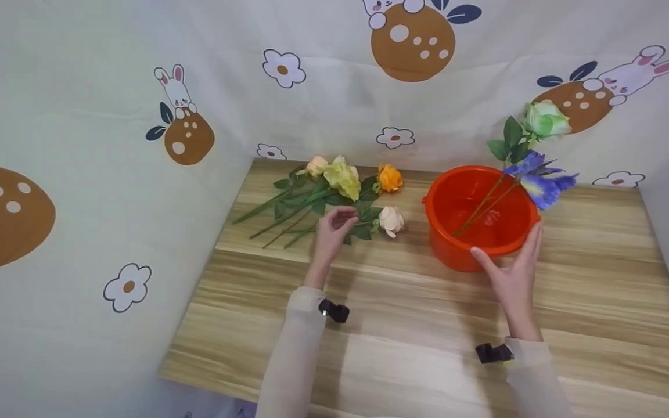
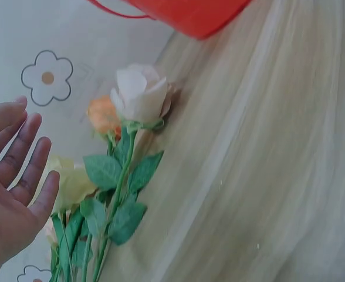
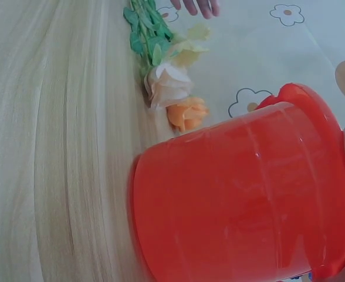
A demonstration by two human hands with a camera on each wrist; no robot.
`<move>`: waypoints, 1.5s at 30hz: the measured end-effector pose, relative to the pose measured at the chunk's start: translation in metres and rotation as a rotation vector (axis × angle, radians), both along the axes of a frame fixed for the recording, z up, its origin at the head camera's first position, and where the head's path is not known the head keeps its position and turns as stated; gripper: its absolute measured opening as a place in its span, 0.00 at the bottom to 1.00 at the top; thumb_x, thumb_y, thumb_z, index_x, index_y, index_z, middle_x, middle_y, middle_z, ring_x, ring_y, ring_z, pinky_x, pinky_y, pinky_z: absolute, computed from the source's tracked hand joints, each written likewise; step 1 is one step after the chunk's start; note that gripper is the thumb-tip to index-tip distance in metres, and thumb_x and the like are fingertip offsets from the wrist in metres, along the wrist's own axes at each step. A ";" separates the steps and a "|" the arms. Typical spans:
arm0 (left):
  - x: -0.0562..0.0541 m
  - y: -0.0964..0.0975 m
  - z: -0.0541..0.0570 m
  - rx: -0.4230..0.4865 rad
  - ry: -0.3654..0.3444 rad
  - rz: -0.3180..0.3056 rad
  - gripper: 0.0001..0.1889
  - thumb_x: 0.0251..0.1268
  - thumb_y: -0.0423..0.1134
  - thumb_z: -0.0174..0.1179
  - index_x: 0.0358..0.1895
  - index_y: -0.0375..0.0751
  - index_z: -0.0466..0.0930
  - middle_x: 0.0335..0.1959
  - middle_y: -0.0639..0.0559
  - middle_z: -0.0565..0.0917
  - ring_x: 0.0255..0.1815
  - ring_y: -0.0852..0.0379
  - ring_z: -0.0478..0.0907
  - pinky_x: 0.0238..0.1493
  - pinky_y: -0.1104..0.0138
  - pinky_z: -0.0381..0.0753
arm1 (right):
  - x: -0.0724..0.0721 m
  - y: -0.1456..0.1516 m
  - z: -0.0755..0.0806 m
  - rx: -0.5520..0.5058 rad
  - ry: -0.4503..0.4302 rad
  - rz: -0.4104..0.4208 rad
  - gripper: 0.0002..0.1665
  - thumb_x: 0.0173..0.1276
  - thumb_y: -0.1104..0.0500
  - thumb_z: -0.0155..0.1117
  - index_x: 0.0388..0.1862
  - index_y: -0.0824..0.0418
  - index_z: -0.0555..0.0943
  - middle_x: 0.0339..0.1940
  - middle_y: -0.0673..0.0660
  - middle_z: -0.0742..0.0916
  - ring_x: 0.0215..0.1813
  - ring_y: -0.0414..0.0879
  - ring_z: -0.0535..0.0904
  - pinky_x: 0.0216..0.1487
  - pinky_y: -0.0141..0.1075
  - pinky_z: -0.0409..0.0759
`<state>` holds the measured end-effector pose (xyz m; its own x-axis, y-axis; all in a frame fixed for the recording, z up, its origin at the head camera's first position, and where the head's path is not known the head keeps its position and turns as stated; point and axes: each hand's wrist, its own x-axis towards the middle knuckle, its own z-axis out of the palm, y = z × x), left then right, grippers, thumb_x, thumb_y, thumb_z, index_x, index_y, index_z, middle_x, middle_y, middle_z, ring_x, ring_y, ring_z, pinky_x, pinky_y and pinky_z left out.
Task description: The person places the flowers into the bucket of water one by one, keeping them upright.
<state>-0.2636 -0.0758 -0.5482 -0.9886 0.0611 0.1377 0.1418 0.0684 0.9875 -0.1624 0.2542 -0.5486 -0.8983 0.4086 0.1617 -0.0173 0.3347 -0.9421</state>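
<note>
head view: patterned cloth (image 1: 334, 104) backs the worktop (image 1: 596, 302). red bucket (image 1: 453, 252), two flowers (image 1: 546, 120) leaning in it, near the far edge; right hand (image 1: 514, 278) grips its rim. left hand (image 1: 331, 229), relaxed and holding nothing, above loose flowers (image 1: 343, 177) near far left corner. left wrist view: that hand apart from a pale rose (image 2: 140, 97). right wrist view: bucket upright on worktop.
</note>
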 end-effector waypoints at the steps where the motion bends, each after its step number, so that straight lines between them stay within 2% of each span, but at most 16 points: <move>1: 0.000 -0.003 -0.002 -0.003 -0.005 0.008 0.15 0.67 0.28 0.61 0.51 0.19 0.78 0.49 0.25 0.82 0.43 0.64 0.82 0.49 0.73 0.81 | 0.000 0.000 0.000 -0.001 0.001 -0.001 0.70 0.57 0.54 0.78 0.83 0.50 0.36 0.85 0.48 0.43 0.84 0.47 0.40 0.83 0.52 0.44; 4: -0.002 -0.010 -0.008 0.009 -0.036 0.022 0.15 0.67 0.27 0.61 0.52 0.19 0.78 0.50 0.24 0.82 0.45 0.59 0.82 0.51 0.72 0.81 | 0.000 0.000 -0.001 -0.006 0.006 -0.003 0.70 0.57 0.55 0.78 0.83 0.51 0.37 0.85 0.48 0.44 0.84 0.47 0.41 0.83 0.51 0.45; 6: -0.005 -0.013 -0.021 0.009 -0.026 0.039 0.13 0.67 0.27 0.61 0.51 0.21 0.79 0.50 0.27 0.83 0.45 0.59 0.83 0.50 0.73 0.81 | 0.000 0.000 0.000 -0.007 0.007 -0.004 0.70 0.57 0.56 0.78 0.83 0.51 0.37 0.85 0.48 0.44 0.84 0.46 0.41 0.83 0.51 0.44; 8: -0.006 -0.016 -0.025 0.011 -0.037 0.042 0.14 0.67 0.26 0.61 0.52 0.21 0.79 0.50 0.26 0.82 0.48 0.52 0.83 0.52 0.70 0.81 | 0.000 0.001 0.000 -0.008 0.012 -0.005 0.70 0.57 0.56 0.78 0.83 0.50 0.37 0.85 0.48 0.44 0.84 0.46 0.41 0.83 0.50 0.45; 11: -0.011 -0.018 -0.041 -0.011 -0.038 0.063 0.13 0.67 0.27 0.61 0.52 0.24 0.80 0.50 0.29 0.84 0.51 0.47 0.83 0.54 0.70 0.82 | 0.001 0.001 0.000 -0.004 0.012 -0.003 0.70 0.57 0.55 0.78 0.83 0.51 0.37 0.85 0.49 0.44 0.84 0.46 0.41 0.83 0.51 0.45; 13: -0.011 -0.020 -0.044 -0.021 -0.069 0.069 0.13 0.67 0.27 0.61 0.52 0.25 0.80 0.52 0.30 0.83 0.55 0.41 0.82 0.57 0.66 0.82 | 0.001 0.001 0.000 -0.001 0.011 -0.002 0.70 0.57 0.55 0.78 0.83 0.51 0.37 0.85 0.49 0.44 0.84 0.47 0.41 0.83 0.52 0.45; 15: -0.014 -0.023 -0.055 -0.034 -0.077 0.087 0.12 0.67 0.28 0.62 0.52 0.29 0.81 0.52 0.34 0.84 0.56 0.43 0.82 0.58 0.65 0.81 | 0.001 0.000 0.000 0.001 0.009 0.002 0.70 0.57 0.55 0.78 0.83 0.51 0.37 0.85 0.49 0.44 0.84 0.47 0.40 0.83 0.53 0.44; 20: -0.018 -0.032 -0.068 -0.090 -0.059 0.102 0.13 0.68 0.27 0.60 0.53 0.26 0.80 0.53 0.32 0.83 0.58 0.41 0.81 0.61 0.60 0.80 | 0.001 0.000 0.000 -0.001 0.012 0.002 0.70 0.57 0.55 0.78 0.83 0.50 0.37 0.85 0.48 0.44 0.84 0.47 0.41 0.83 0.54 0.45; 24: -0.019 -0.042 -0.073 -0.157 -0.073 0.120 0.12 0.70 0.24 0.56 0.53 0.26 0.79 0.53 0.32 0.83 0.60 0.40 0.80 0.63 0.57 0.79 | 0.001 -0.001 0.000 0.006 0.000 0.000 0.70 0.57 0.54 0.78 0.83 0.49 0.37 0.85 0.48 0.44 0.85 0.47 0.40 0.83 0.54 0.44; 28: -0.020 -0.050 -0.074 -0.271 -0.111 0.139 0.12 0.70 0.24 0.55 0.54 0.29 0.79 0.53 0.35 0.84 0.59 0.41 0.79 0.64 0.54 0.78 | 0.001 0.000 0.000 0.009 -0.011 -0.002 0.71 0.57 0.54 0.78 0.83 0.48 0.36 0.85 0.48 0.43 0.85 0.46 0.39 0.83 0.53 0.44; 36: -0.026 -0.056 -0.075 -0.620 -0.177 0.176 0.13 0.70 0.29 0.58 0.54 0.41 0.82 0.53 0.46 0.86 0.58 0.48 0.81 0.62 0.57 0.78 | 0.001 0.001 0.000 0.003 -0.012 0.001 0.70 0.58 0.53 0.78 0.83 0.47 0.36 0.85 0.47 0.43 0.85 0.46 0.41 0.83 0.52 0.46; 42: -0.028 -0.054 -0.075 -0.843 -0.135 0.160 0.12 0.67 0.30 0.62 0.51 0.45 0.85 0.50 0.49 0.87 0.54 0.49 0.83 0.58 0.59 0.81 | 0.001 0.001 0.000 0.006 -0.027 0.000 0.70 0.57 0.53 0.78 0.83 0.49 0.36 0.85 0.48 0.42 0.85 0.47 0.39 0.83 0.53 0.45; 45: -0.030 -0.053 -0.074 -0.920 -0.119 0.153 0.11 0.66 0.32 0.64 0.49 0.47 0.86 0.48 0.50 0.88 0.53 0.51 0.83 0.56 0.59 0.82 | 0.001 0.001 0.000 0.010 -0.012 0.002 0.71 0.57 0.53 0.78 0.83 0.50 0.37 0.85 0.49 0.43 0.85 0.47 0.40 0.83 0.52 0.45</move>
